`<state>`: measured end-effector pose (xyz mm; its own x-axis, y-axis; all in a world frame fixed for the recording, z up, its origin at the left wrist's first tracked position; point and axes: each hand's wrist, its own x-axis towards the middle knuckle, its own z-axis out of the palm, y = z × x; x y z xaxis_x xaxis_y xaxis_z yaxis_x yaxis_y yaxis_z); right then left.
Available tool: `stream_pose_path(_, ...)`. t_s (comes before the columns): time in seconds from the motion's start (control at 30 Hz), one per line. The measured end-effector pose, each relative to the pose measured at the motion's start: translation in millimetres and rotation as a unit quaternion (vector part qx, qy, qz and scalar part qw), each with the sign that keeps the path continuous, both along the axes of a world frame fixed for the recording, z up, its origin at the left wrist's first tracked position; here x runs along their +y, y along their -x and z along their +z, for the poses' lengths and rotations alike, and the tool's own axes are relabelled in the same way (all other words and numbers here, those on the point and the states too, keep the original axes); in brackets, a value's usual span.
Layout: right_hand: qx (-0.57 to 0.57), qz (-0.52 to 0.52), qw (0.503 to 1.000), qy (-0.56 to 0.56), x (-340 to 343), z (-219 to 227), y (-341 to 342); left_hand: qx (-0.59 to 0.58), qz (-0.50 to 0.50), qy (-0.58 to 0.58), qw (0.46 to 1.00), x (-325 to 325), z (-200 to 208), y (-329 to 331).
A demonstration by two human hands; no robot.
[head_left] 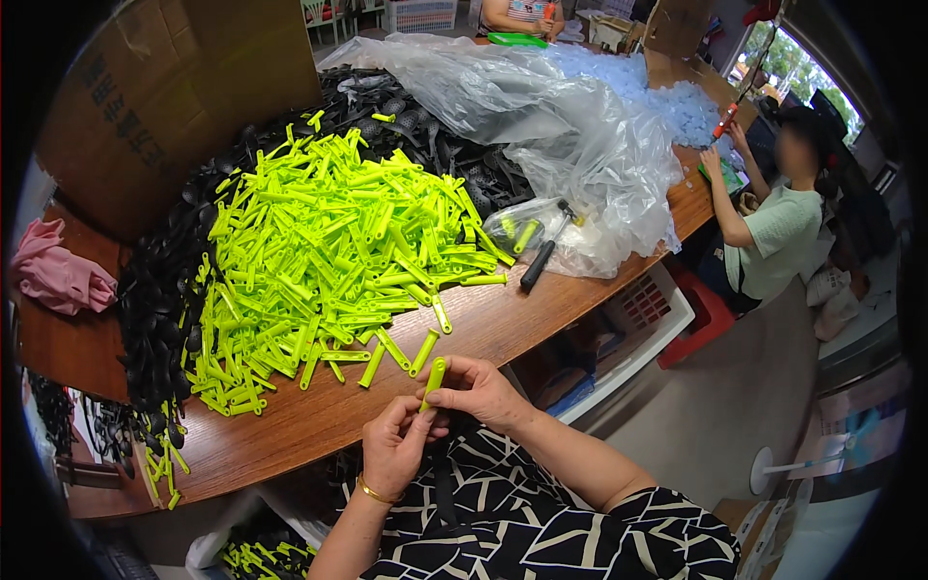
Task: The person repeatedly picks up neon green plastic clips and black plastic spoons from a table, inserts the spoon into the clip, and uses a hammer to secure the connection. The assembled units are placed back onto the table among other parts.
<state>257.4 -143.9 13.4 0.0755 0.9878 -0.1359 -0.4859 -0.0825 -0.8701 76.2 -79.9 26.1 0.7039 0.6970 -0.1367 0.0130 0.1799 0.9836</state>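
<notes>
Just in front of the table's near edge, I hold a lime-green plastic handle (434, 380) upright between both hands. The fingers of my left hand (391, 450) pinch its lower end, and a gold bracelet circles that wrist. My right hand (491, 394) grips the handle higher up, thumb against its side. A dark strip hangs below my fingers; whether it joins the handle I cannot tell. Beyond my hands a large heap of similar lime-green handles (319, 232) lies on the brown table (290, 443). Around and behind it spread black plastic pieces (155, 280), some with holes.
A black-handled tool (537, 266) lies by clear plastic sheeting (580, 145). A cardboard box (184, 97) stands far left, near pink cloth (63, 266). Below the edge are a white crate (667, 319) and a bag (261, 551) of parts. A co-worker (773, 213) sits at right, another person behind.
</notes>
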Motion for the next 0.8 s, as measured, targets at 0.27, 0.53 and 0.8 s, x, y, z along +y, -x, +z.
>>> stream_pose_path(0.27, -0.361, -0.124, 0.924, -0.016, 4, 35, -73, 0.043, 0.025, 0.168, 0.984, -17, -31, 49)
stream_pose_path(0.53, -0.717, -0.234, 0.646, 0.119, 13, 13, -176, -0.004, 0.147, 0.218, 0.965, -22, -54, 50)
stream_pose_path(0.8, -0.243, -0.402, 0.883, -0.004, -28, -24, -184, 0.034, 0.104, 0.246, 0.963, -25, -53, 38)
